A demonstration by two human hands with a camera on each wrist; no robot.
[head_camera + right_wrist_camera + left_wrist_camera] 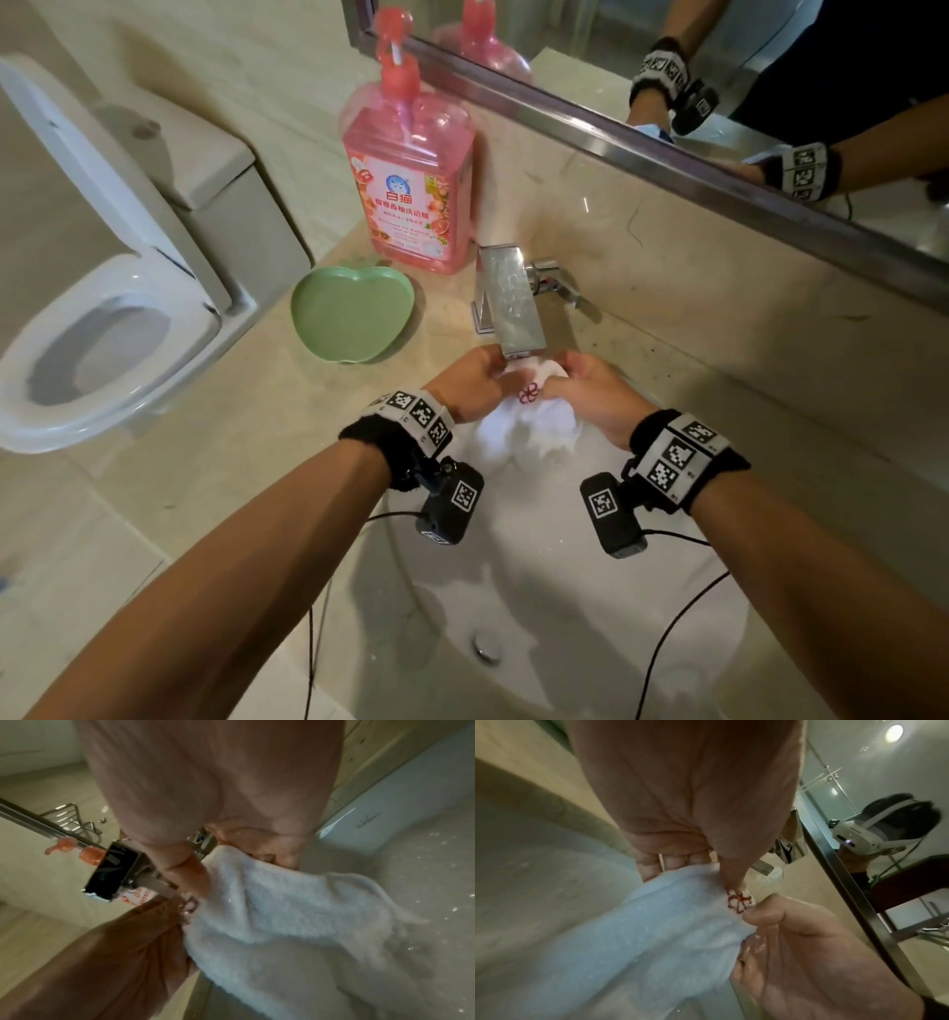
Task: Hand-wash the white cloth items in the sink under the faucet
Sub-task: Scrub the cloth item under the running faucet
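A white fluffy cloth (529, 424) with a red flower mark (530, 393) hangs just under the chrome faucet (508, 298), over the white sink (565, 616). My left hand (475, 383) grips its upper left part, thumb beside the flower (739, 900). My right hand (585, 390) grips the upper right part. In the left wrist view the cloth (641, 933) runs from my left hand (687, 862) to the right hand (795, 953). The right wrist view shows the cloth (282, 912) bunched between my right hand (205, 874) and the left hand (128, 953). Whether water is running cannot be told.
A pink detergent pump bottle (411, 174) stands on the counter left of the faucet, with a green apple-shaped dish (349, 313) in front of it. A toilet (102, 329) sits at the left. A mirror (719, 77) runs along the back wall. The drain (487, 648) lies near me.
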